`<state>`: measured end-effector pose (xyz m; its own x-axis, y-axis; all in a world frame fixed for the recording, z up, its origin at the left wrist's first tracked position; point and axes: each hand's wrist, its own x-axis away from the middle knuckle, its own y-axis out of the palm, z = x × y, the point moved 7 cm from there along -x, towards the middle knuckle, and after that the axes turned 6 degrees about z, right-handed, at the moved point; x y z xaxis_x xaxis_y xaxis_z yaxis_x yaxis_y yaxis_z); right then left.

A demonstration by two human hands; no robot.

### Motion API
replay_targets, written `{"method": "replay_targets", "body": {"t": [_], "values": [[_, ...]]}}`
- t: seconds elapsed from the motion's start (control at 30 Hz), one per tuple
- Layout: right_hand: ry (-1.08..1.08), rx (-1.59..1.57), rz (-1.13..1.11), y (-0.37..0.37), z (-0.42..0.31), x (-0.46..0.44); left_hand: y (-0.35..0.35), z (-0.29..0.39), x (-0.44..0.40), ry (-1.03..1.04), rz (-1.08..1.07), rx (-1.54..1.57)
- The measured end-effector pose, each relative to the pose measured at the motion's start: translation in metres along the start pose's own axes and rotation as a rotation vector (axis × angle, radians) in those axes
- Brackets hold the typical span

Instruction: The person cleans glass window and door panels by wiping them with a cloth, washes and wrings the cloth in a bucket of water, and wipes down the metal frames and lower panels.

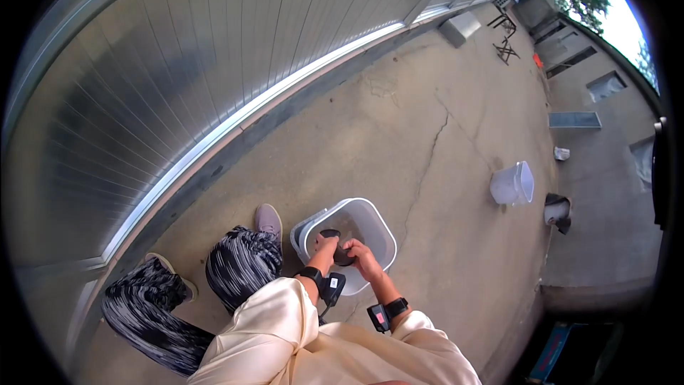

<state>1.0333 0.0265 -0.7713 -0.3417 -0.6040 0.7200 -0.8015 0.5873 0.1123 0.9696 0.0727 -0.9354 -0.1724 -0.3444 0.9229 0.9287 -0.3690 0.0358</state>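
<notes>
A white square bucket [389, 232] stands on the concrete right in front of my knees. Over its opening, both hands are on a dark, rounded object [344, 256] whose kind I cannot make out. My left hand [325, 245] is closed around its left part, and a dark end shows above the fingers. Bent fingers of my right hand [363, 259] grip it from the other side. Inside the bucket, the contents are mostly hidden by my hands. Each wrist wears a black strapped device.
A second white bucket [506, 187] stands farther right on the cracked concrete floor [434, 142]. Ribbed metal panels [235, 36] line the left side. Far off are a pale block [460, 28] and dark folding stools [506, 50]. A grey wall [605, 199] runs along the right.
</notes>
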Motion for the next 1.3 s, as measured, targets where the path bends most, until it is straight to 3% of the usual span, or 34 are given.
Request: {"method": "replay_targets", "body": {"t": [0.2, 0.27, 0.3, 0.47, 0.53, 0.6, 0.67, 0.7, 0.73, 0.77, 0.8, 0.83, 0.87, 0.9, 0.93, 1.0, 1.07, 1.17, 1.2, 1.27, 1.3], "values": [[-0.138, -0.126, 0.165, 0.004, -0.004, -0.004, 0.010, 0.012, 0.007, 0.096, -0.125, 0.182], [-0.266, 0.293, 0.661, -0.015, -0.003, -0.013, 0.015, 0.016, 0.008, 0.115, -0.139, 0.272], [-0.287, 0.441, 0.776, -0.020, 0.001, -0.019, 0.021, 0.011, -0.001, 0.109, -0.177, 0.248], [-0.243, 0.332, 0.739, -0.041, 0.026, -0.063, 0.019, 0.018, 0.018, 0.082, -0.210, 0.190], [-0.309, 0.361, 0.449, -0.037, 0.023, -0.082, 0.012, 0.028, 0.037, 0.000, -0.256, 0.208], [-0.246, 0.356, 0.399, -0.039, 0.027, -0.092, 0.010, 0.028, 0.039, -0.020, -0.313, 0.278], [-0.224, 0.578, 0.347, -0.032, 0.020, -0.094, 0.009, 0.014, 0.010, -0.027, -0.276, 0.189], [-0.118, 0.684, 0.342, -0.044, 0.033, -0.111, 0.004, 0.027, 0.033, -0.064, -0.263, 0.126], [-0.203, 0.900, 0.427, -0.054, 0.030, -0.116, -0.004, 0.043, 0.057, -0.121, -0.244, 0.055], [-0.127, 0.981, 0.478, -0.071, 0.037, -0.126, 0.000, 0.039, 0.059, -0.076, -0.399, 0.053], [-0.100, 0.998, 0.515, -0.089, 0.048, -0.142, -0.001, 0.030, 0.048, -0.042, -0.405, -0.095], [-0.056, 0.852, 0.535, -0.102, 0.059, -0.153, -0.011, 0.053, 0.076, -0.065, -0.120, -0.074], [-0.098, 0.816, 0.618, -0.119, 0.073, -0.168, 0.000, 0.031, 0.017, -0.020, 0.006, -0.136], [0.050, 0.587, 0.596, -0.098, 0.057, -0.141, -0.004, 0.035, 0.024, -0.053, 0.029, -0.139], [0.043, 0.394, 0.481, -0.089, 0.061, -0.141, -0.013, 0.043, 0.047, -0.084, 0.045, -0.126], [-0.136, 0.580, 0.518, -0.095, 0.092, -0.165, -0.021, 0.055, 0.058, -0.140, 0.125, -0.097], [-0.040, 1.156, 0.269, -0.062, 0.095, -0.148, -0.024, 0.044, 0.041, -0.137, 0.170, -0.164], [0.030, 1.393, 0.052, -0.053, 0.104, -0.148, -0.029, 0.040, 0.047, -0.185, 0.157, -0.137], [0.044, 1.391, 0.051, -0.052, 0.092, -0.134, -0.027, 0.039, 0.047, -0.207, 0.147, -0.138], [0.090, 0.747, 0.111, -0.041, 0.044, -0.092, -0.013, 0.015, 0.013, -0.249, 0.000, -0.113], [0.092, 0.668, 0.078, -0.037, 0.026, -0.072, -0.015, 0.024, 0.030, -0.249, -0.003, -0.112]]}}
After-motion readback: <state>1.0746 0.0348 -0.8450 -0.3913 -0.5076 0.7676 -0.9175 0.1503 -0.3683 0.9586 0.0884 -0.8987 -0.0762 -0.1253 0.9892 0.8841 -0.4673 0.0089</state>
